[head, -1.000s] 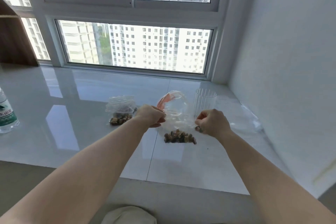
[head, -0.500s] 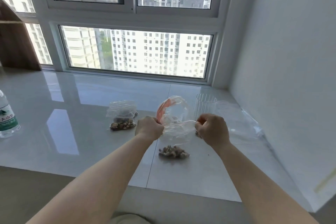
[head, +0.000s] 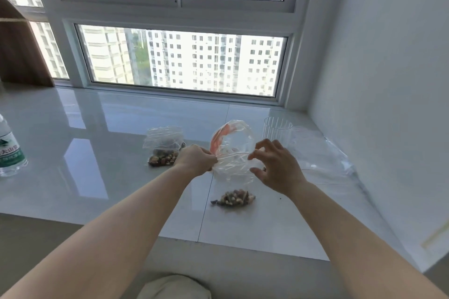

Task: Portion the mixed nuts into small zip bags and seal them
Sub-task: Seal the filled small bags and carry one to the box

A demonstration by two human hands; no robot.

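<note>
I've got the zip bag hanging between my hands over the counter, seal strip running left-right. Left hand pinches its end; right hand loose, fingers spread, nearer the unsealed end.

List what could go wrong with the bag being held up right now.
The left hand pinches one end of the bag at its strip, while the right hand has fingers spread, so the bag could swing or slip. If the strip isn't fully pressed shut, the nuts could spill onto the counter.
</note>
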